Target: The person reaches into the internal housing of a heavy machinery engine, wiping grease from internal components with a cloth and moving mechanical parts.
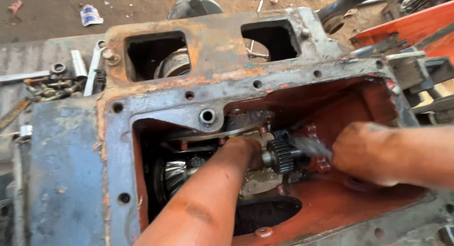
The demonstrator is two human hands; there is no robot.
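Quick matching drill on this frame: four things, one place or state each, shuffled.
1 small dark toothed gear
2 left hand
3 right hand
4 round steel bushing hole

a in the grey top flange
b on the shaft, between both hands
c reaching down into the housing
d at the shaft's right end

Pairs: 1-b, 2-c, 3-d, 4-a

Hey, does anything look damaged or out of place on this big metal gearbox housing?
The grey cast housing is worn: rust and flaked paint along its top flange. Loose chain links and metal bars lie scattered at its left. The small black toothed gear between both hands looks intact.
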